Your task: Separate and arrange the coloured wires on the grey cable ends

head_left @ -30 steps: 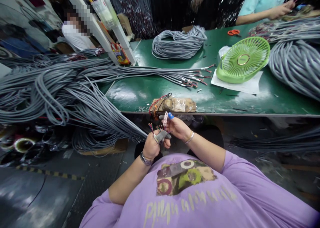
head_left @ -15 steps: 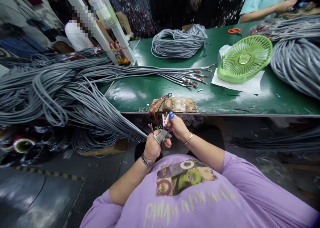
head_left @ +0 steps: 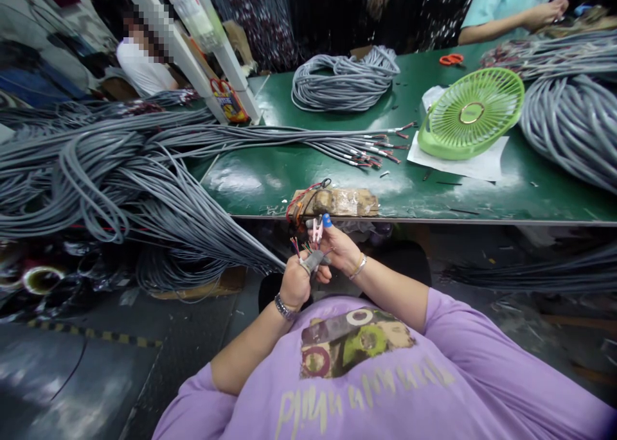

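Observation:
My left hand (head_left: 295, 284) is closed around the end of a grey cable, with a grey cover on its thumb. Thin coloured wires (head_left: 295, 242) fan out above the fist. Close by on the right, my right hand (head_left: 341, 250) has a blue cover on one fingertip. Its fingers are closed on a small pale pink clip-like tool (head_left: 317, 230), which stands over the wire ends; its exact kind is unclear. Both hands nearly touch, in front of the bench edge. Grey cables (head_left: 241, 237) run from the left towards my left hand.
On the green bench (head_left: 270, 189) are a wooden block (head_left: 344, 202), a green fan (head_left: 470, 114), orange-handled scissors (head_left: 451, 60) and a cable coil (head_left: 337, 87). Stripped cable ends lie across its middle. A white post (head_left: 241, 83) rises at left. Two other people sit beyond.
My right hand and the pink tool have shifted slightly left, closer to the wires. My left hand stays almost in place, and the wires have tilted a little.

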The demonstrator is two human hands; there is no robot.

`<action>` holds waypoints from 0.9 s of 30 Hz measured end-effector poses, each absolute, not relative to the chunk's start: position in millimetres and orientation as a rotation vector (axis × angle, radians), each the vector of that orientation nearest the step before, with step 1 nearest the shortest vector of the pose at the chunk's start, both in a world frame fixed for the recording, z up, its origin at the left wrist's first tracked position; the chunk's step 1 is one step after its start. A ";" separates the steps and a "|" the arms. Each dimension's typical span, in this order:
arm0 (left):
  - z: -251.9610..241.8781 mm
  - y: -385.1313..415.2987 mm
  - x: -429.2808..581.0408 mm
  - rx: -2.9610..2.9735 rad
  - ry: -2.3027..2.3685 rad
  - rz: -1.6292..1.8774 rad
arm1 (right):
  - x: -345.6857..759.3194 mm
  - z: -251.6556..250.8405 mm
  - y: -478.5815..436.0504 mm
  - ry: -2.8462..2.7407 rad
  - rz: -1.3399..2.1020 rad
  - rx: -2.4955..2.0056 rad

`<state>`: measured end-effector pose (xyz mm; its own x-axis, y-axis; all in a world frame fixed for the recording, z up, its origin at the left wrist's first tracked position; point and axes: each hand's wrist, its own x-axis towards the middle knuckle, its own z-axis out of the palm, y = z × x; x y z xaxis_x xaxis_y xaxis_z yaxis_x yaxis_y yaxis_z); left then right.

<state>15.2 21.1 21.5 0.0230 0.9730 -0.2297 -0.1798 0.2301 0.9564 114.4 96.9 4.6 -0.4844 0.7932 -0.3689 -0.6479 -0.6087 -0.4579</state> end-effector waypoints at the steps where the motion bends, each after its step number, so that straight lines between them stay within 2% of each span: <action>1: 21.0 20.6 14.8 0.908 1.170 1.117 | 114.3 3.9 96.8 -0.321 2.135 -0.696; 11: 17.5 10.3 7.2 0.975 1.123 1.075 | 125.2 6.2 94.6 -0.353 2.264 -0.539; 20: 22.3 24.3 3.2 0.979 0.971 1.142 | 122.1 -5.0 95.1 -0.619 1.986 -0.645; 27: 17.4 35.4 2.0 0.946 0.943 1.070 | 122.5 -0.5 98.9 -0.475 2.173 -0.604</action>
<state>2.0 35.4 17.4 0.2080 0.9663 -0.1514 -0.2719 0.2058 0.9401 122.5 98.9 -0.5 -0.5552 0.7901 -0.2598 -0.6098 -0.5991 -0.5188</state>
